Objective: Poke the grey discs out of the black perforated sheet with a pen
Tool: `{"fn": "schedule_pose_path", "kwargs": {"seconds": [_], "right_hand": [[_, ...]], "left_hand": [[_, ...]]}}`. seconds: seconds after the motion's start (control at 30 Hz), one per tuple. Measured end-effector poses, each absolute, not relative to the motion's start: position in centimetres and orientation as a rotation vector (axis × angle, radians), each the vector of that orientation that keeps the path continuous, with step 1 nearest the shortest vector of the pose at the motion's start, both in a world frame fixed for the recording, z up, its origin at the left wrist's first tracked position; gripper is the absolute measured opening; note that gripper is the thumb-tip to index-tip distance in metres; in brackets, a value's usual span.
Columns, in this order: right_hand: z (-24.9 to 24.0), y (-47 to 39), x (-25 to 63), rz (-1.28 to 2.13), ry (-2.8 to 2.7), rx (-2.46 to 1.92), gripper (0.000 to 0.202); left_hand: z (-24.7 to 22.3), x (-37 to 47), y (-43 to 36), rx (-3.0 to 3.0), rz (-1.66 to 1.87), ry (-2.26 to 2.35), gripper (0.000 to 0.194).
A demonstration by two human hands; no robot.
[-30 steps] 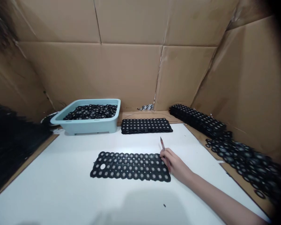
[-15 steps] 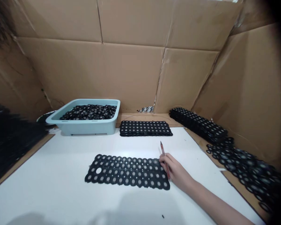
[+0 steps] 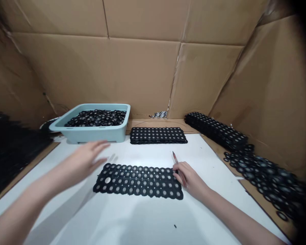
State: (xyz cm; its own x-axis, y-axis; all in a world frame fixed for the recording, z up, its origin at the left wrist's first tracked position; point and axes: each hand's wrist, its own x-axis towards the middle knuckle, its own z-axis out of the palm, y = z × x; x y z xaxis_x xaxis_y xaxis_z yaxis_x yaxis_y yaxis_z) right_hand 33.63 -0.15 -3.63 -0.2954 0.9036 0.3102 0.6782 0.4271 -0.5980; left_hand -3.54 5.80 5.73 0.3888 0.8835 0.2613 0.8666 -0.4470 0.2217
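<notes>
A black sheet of joined rings (image 3: 139, 179) lies flat on the white table (image 3: 132, 217); one ring near its left end shows a white hole. My right hand (image 3: 188, 177) rests at the sheet's right end, gripping a thin pointed tool (image 3: 175, 158) that sticks up and away from me. My left hand (image 3: 85, 160) hovers open, fingers spread, above the table just left of the sheet's far left corner, blurred by motion and holding nothing.
A pale blue tub (image 3: 91, 131) full of loose black rings stands at the back left. A stack of ring sheets (image 3: 158, 135) lies behind the flat sheet. More stacks (image 3: 215, 131) and loose ring sheets (image 3: 265, 173) line the right. Cardboard walls (image 3: 142, 68) enclose the table.
My left arm has come into view from the lower left and reached toward the sheet's left end. The right hand has stayed at the sheet's right end with the tool.
</notes>
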Motion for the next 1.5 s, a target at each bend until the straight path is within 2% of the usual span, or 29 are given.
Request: {"fn": "schedule_pose_path", "kwargs": {"seconds": [0.13, 0.27, 0.4, 0.6, 0.8, 0.97, 1.2, 1.5], "right_hand": [[-3.4, 0.0, 33.4, 0.479, -2.001, -1.337, 0.007], [-3.3, 0.2, 33.2, 0.558, -1.963, -1.291, 0.012], [-3.8, 0.4, 33.2, 0.637, -1.879, -1.261, 0.016], [-3.3, 0.3, 33.1, 0.407, -1.742, -1.299, 0.012], [-3.3, 0.0, 32.8, 0.363, -1.701, -1.288, 0.015], [-3.5, -0.1, 33.0, 0.358, -1.704, -1.280, 0.016], [-2.8, 0.3, 34.3, 0.169, -1.639, -1.334, 0.014], [-2.5, 0.2, 34.7, 0.119, -1.591, -1.333, 0.014]], "left_hand": [[0.6, -3.7, 7.0, 2.580, 0.116, 1.440, 0.042], [-2.0, -4.8, 7.5, 2.481, 0.252, 1.395, 0.037], [-1.5, -4.9, 7.7, 2.381, 0.324, 1.315, 0.020], [-2.4, -4.0, 7.8, 2.331, 0.431, 1.358, 0.037], [-1.7, -2.5, 6.6, 2.420, 0.501, 1.452, 0.027], [0.1, -2.3, 6.4, 2.163, 0.451, 1.343, 0.015], [0.3, -2.0, 6.6, 1.656, 0.745, 1.273, 0.031], [0.9, -1.6, 6.0, 1.538, 0.833, 1.344, 0.037]]}}
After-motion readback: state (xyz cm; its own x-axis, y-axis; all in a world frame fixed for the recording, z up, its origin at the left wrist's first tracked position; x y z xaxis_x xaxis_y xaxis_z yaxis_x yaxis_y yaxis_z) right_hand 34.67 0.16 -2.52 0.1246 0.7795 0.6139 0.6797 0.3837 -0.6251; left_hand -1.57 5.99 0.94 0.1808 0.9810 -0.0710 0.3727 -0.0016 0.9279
